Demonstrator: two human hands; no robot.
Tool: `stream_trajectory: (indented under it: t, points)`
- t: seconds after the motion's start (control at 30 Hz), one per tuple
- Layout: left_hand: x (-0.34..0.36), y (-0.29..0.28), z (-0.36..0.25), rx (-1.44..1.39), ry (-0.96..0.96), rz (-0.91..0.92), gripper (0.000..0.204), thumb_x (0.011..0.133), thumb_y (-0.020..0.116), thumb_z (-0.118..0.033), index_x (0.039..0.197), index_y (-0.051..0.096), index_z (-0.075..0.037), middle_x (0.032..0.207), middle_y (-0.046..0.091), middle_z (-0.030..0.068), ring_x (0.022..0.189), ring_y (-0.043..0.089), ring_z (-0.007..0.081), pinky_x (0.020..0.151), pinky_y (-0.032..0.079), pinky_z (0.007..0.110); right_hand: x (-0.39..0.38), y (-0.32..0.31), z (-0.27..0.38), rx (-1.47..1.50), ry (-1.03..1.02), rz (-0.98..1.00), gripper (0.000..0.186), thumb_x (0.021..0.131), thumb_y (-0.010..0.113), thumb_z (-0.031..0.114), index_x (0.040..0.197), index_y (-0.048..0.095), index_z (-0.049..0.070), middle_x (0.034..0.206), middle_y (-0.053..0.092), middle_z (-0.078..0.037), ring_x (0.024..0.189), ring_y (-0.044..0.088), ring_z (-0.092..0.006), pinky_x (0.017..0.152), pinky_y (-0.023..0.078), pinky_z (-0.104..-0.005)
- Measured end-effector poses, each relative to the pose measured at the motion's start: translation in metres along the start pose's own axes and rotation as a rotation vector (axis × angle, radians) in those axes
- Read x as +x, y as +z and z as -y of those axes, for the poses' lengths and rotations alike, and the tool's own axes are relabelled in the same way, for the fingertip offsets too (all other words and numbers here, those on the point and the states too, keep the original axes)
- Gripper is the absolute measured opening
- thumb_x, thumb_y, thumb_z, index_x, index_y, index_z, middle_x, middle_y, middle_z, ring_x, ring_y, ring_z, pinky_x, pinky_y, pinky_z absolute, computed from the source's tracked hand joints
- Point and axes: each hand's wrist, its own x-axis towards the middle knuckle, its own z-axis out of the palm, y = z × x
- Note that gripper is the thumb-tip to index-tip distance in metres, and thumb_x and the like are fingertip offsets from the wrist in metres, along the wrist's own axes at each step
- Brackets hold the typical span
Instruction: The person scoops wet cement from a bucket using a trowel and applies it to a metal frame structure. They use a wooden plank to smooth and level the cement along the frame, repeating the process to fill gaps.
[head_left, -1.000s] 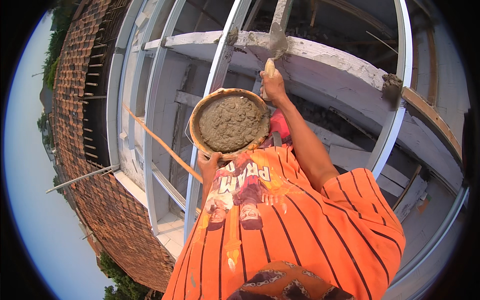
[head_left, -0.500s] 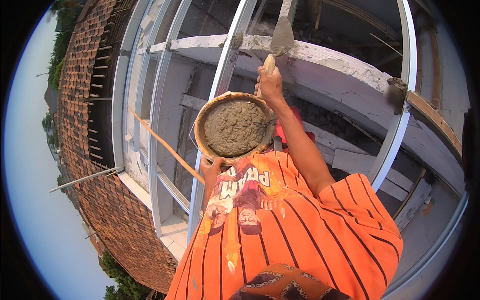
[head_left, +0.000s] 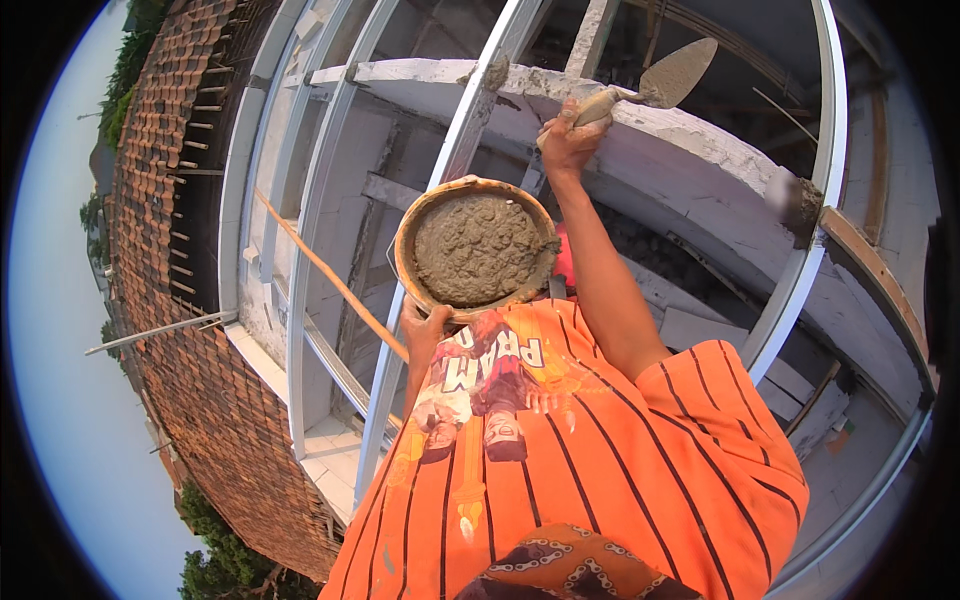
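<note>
My left hand (head_left: 424,326) grips the lower rim of a round, orange-brown bucket (head_left: 406,243) full of wet grey mortar (head_left: 475,245), held against the front of my orange striped shirt. My right hand (head_left: 572,138) is wrapped round the wooden handle of a trowel (head_left: 676,72), above and to the right of the bucket. The trowel's grey-smeared blade points up and right, over the top edge of a white, cement-stained beam (head_left: 705,140). A lump of mortar (head_left: 492,75) sits at the joint of a metal bar and that beam, left of my right hand.
Vertical light metal bars (head_left: 830,120) cross the beam over a dark drop with planks and debris below. A long bamboo pole (head_left: 330,275) slants across at the left. Beyond lie a tiled roof (head_left: 210,430), trees and sky. A timber board (head_left: 870,280) runs along the right.
The trowel has swung from upright to angled toward the right, and my right hand has risen and moved slightly right. My left hand still holds the bucket.
</note>
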Motion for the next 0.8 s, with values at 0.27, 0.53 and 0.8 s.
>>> stream_trajectory:
  t: [0.27,0.53,0.8]
  points:
    - [-0.003,0.001,-0.001,-0.06,-0.086,0.011,0.037,0.071,0.061,-0.001,0.105,0.051,0.006,0.09,0.063,0.0112,0.071,0.062,0.0155,0.062,0.052,0.027,-0.022,-0.021,0.023,-0.086,0.386,0.766,0.05,0.08,0.057,0.011,0.125,0.04,0.0,0.071,0.052,-0.006,0.051,0.052,-0.0135,0.047,0.045,-0.032]
    - [-0.022,0.021,-0.027,-0.222,-0.083,0.028,0.035,0.071,0.059,0.001,0.105,0.049,0.008,0.09,0.061,0.012,0.065,0.059,0.0135,0.055,0.05,0.026,0.012,-0.076,0.135,-1.186,-0.157,1.115,0.031,0.078,0.056,0.027,0.1,0.06,0.005,0.082,0.061,-0.013,0.08,0.06,-0.027,0.072,0.047,-0.0389]
    - [-0.017,0.03,-0.018,-0.155,0.053,0.1,0.035,0.071,0.058,0.002,0.104,0.049,0.008,0.091,0.061,0.0109,0.071,0.06,0.0132,0.061,0.05,0.026,0.022,-0.097,0.115,-1.761,-0.398,1.448,0.038,0.077,0.055,0.04,0.082,0.068,0.004,0.077,0.066,-0.021,0.072,0.064,-0.0398,0.065,0.051,-0.046]
